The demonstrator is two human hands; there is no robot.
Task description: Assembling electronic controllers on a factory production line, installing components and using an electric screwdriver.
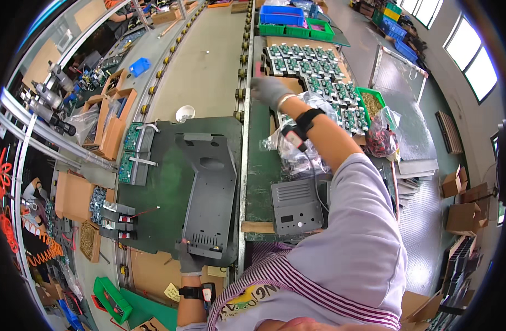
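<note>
Head view looks down on an assembly bench, and the left hand (190, 261), gloved in grey, has its fingers pinched on the near edge of a grey metal chassis plate (209, 193) that lies flat on a dark green pallet (170, 182) on the conveyor line. The right hand (269, 90), also gloved, is stretched far out toward the rows of green circuit boards (313, 77) laid on cardboard; its fingers look curled at the edge of that spread, but whether they have hold of a board I cannot tell, the glove is blurred. By my reading the job is in an early stage: the plate looks bare of any board, and on the pallet's left side two green boards with white brackets (134, 151) and a few small black parts (118, 220) sit loose, seemingly not fitted. A grey vented housing (297, 207) waits just beside the pallet on the right, apart from the plate. A crumpled clear plastic bag (297, 149) lies under the outstretched forearm. So fetching seems under way, mounting yet to come.
</note>
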